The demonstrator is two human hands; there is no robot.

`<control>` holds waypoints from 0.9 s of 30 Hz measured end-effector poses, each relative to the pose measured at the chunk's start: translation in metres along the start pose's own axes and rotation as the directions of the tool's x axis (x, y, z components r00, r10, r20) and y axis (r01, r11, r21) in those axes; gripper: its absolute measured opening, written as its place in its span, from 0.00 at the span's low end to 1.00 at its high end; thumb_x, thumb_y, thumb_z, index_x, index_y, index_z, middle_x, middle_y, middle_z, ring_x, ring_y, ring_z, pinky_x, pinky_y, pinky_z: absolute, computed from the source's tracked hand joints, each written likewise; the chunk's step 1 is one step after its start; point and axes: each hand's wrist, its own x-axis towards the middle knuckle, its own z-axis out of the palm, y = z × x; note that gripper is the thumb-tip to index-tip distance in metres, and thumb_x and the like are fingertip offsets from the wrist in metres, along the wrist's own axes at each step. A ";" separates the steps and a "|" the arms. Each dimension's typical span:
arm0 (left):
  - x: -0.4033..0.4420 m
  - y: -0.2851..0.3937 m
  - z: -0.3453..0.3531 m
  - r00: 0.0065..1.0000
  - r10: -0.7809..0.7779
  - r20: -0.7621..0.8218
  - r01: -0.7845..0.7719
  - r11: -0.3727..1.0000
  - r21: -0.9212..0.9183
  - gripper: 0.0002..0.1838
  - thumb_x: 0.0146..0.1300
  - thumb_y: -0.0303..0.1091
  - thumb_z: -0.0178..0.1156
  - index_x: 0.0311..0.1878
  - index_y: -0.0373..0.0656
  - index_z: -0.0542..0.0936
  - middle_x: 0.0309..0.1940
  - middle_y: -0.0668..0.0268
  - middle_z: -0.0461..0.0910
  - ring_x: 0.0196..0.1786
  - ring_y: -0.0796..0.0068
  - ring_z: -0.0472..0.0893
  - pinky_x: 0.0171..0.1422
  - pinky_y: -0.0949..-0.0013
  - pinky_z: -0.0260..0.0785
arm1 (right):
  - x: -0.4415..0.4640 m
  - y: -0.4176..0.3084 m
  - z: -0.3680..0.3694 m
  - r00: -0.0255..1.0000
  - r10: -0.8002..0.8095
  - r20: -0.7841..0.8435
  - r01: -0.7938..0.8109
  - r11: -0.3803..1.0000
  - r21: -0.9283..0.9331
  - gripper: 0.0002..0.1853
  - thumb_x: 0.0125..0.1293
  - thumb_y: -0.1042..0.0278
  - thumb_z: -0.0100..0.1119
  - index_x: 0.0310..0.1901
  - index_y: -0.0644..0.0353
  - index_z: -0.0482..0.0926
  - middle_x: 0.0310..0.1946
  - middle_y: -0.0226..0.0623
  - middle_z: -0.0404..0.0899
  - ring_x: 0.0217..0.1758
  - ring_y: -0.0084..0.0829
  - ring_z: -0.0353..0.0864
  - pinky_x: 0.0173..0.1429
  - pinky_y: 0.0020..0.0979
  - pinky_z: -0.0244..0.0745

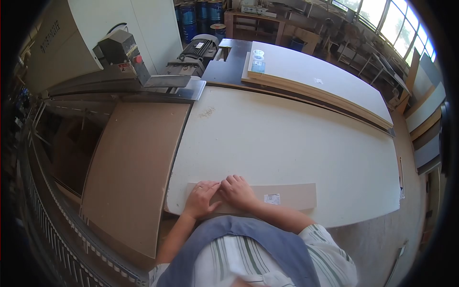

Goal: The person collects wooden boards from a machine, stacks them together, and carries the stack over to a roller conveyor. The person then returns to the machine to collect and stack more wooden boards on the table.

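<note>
Nearest the camera, at the near edge of the white tabletop [287, 138], appear one blue-grey apron [287, 246] and one white shirt with dark stripes [330, 258]. Two bare hands, both the wearer's, rest on one narrow beige strip [299, 193], which lies flat along the tabletop's near edge, toward its left corner; one printed label [272, 198] is fixed to the strip. The left hand [203, 195] covers the strip's left part, its fingers side by side and its thumb spread away from them. The right hand [237, 191] lies just beside it, its fingers bent and close together. Whether either hand's fingers are clamped on the strip cannot be told.

One patch of pale debris [207, 112] marks the tabletop's far left portion. One brown panel [138, 162] adjoins its left side; beyond its far left corner stand one dark grey machine head [118, 49], bearing one red button [138, 59], and one finned motor [198, 48]. Beyond its far edge lies one stack of at least two boards [296, 67], carrying transparent items [258, 54] and one white scrap [318, 81]. At least four blue drums [189, 21] stand farther beyond the tabletop; several upright panels [426, 125] lean to its right.
</note>
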 end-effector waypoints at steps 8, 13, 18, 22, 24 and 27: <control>-0.002 -0.003 0.007 0.994 -0.068 -0.085 0.088 0.962 0.259 0.27 0.61 0.48 0.64 0.59 0.41 0.78 0.60 0.62 0.78 0.63 0.62 0.74 0.74 0.56 0.56 | 0.000 -0.002 -0.002 1.000 0.008 0.026 -0.007 1.000 -0.023 0.12 0.68 0.58 0.57 0.38 0.59 0.75 0.36 0.41 0.75 0.40 0.39 0.72 0.51 0.36 0.67; -0.004 -0.006 0.008 0.993 -0.065 -0.099 0.087 0.967 0.241 0.27 0.61 0.48 0.64 0.58 0.41 0.78 0.59 0.61 0.79 0.63 0.62 0.74 0.74 0.56 0.57 | 0.000 -0.002 -0.003 0.999 0.006 0.034 -0.005 1.000 -0.019 0.12 0.68 0.58 0.57 0.38 0.59 0.75 0.36 0.41 0.75 0.40 0.40 0.72 0.51 0.37 0.68; -0.005 -0.008 0.006 0.987 -0.033 -0.158 0.072 0.967 0.246 0.25 0.61 0.48 0.62 0.56 0.41 0.79 0.57 0.61 0.79 0.60 0.61 0.75 0.72 0.56 0.59 | 0.001 -0.006 -0.002 1.000 0.009 0.017 -0.009 1.000 0.015 0.12 0.66 0.59 0.57 0.38 0.59 0.75 0.36 0.43 0.75 0.40 0.42 0.73 0.49 0.39 0.69; -0.010 -0.015 0.015 0.977 -0.081 -0.199 0.127 0.966 0.227 0.25 0.62 0.48 0.61 0.56 0.41 0.78 0.57 0.60 0.79 0.60 0.61 0.76 0.72 0.57 0.59 | -0.001 -0.001 0.007 0.999 -0.012 0.051 0.013 1.000 -0.015 0.11 0.63 0.61 0.60 0.37 0.59 0.75 0.36 0.44 0.75 0.39 0.45 0.74 0.48 0.42 0.70; -0.012 -0.018 0.016 0.982 -0.091 -0.167 0.125 0.971 0.204 0.25 0.63 0.48 0.60 0.57 0.41 0.78 0.57 0.60 0.79 0.60 0.61 0.76 0.72 0.56 0.59 | 0.000 -0.004 0.004 0.998 -0.015 0.054 0.015 1.000 0.005 0.11 0.62 0.61 0.60 0.38 0.59 0.76 0.37 0.45 0.75 0.40 0.46 0.73 0.49 0.42 0.70; -0.014 -0.015 0.015 0.977 -0.103 -0.186 0.141 0.968 0.206 0.25 0.63 0.48 0.60 0.57 0.41 0.77 0.57 0.59 0.79 0.60 0.61 0.76 0.73 0.56 0.58 | -0.002 -0.003 0.006 0.998 -0.036 0.053 0.035 0.999 0.025 0.10 0.62 0.62 0.61 0.39 0.59 0.76 0.37 0.45 0.75 0.40 0.46 0.73 0.49 0.42 0.70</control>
